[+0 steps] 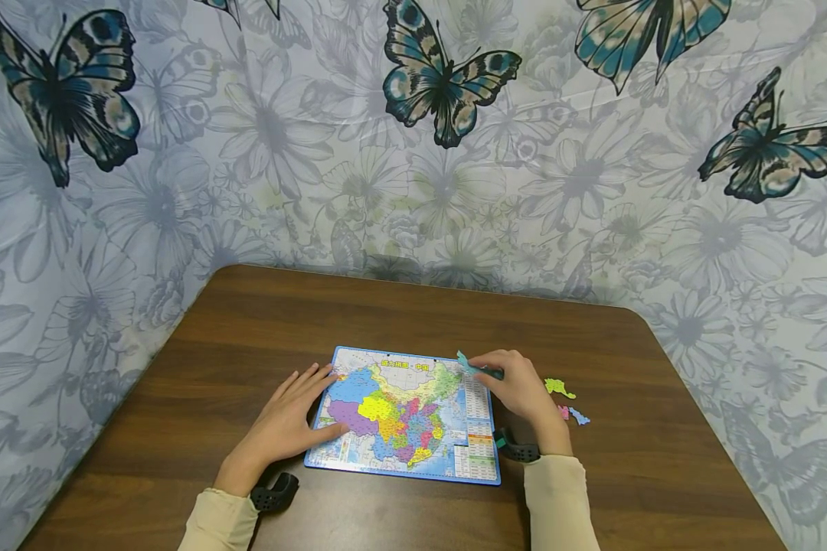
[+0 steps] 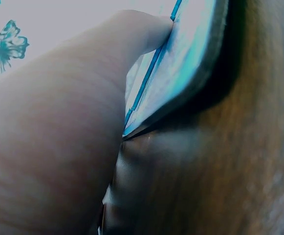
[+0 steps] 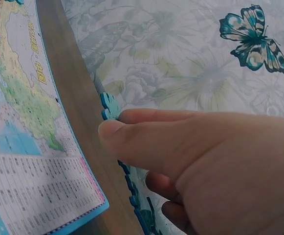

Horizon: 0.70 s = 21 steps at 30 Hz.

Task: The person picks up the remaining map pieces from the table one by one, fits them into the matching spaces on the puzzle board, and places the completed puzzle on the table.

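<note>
A map puzzle board [image 1: 403,474] with a blue rim lies flat on the table, its coloured regions forming a map. My left hand [image 1: 282,421] rests on the board's left side, fingers spread and thumb laid across the lower left; the left wrist view shows the thumb [image 2: 146,32] on the board's surface. Over the upper right corner, my right hand [image 1: 520,386] pinches a teal puzzle piece [image 1: 464,361] between thumb and fingers. The right wrist view shows that piece [image 3: 111,105] held on edge beside the board, partly hidden by the thumb.
Right of the board lie a yellow-green piece [image 1: 558,388], a pink piece [image 1: 563,412] and a blue piece [image 1: 579,416]. The brown wooden table [image 1: 386,306] has rounded far corners. Behind it hangs a butterfly-patterned cloth [image 1: 282,207]. Black wrist bands [image 1: 276,493] sit on both wrists.
</note>
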### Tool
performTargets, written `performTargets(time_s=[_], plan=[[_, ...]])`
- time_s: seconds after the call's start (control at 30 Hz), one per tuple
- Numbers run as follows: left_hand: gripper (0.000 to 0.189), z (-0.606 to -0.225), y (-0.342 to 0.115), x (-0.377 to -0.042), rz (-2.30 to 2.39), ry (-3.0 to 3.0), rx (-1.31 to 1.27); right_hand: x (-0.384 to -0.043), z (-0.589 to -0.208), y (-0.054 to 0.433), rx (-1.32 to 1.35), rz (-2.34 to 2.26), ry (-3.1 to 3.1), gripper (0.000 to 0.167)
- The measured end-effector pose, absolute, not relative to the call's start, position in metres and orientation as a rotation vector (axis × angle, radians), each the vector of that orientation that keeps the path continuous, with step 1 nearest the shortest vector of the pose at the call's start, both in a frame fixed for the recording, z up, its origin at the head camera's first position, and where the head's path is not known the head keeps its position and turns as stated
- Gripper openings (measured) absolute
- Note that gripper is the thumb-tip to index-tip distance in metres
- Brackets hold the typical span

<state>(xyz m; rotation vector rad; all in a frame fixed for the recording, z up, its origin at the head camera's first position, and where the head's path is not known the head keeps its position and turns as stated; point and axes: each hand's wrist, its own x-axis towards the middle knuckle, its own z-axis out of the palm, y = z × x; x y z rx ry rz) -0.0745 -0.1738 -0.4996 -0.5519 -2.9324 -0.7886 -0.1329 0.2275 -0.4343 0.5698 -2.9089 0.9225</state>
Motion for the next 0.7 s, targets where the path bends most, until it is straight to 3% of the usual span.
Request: performTargets(time_s=[0.7], plan=[[0.093,-0.499,-0.183,-0.086,-0.793,-2.944,-0.582,-0.136,-0.437,0.196,0.683,0.995,-2.88,0.027]])
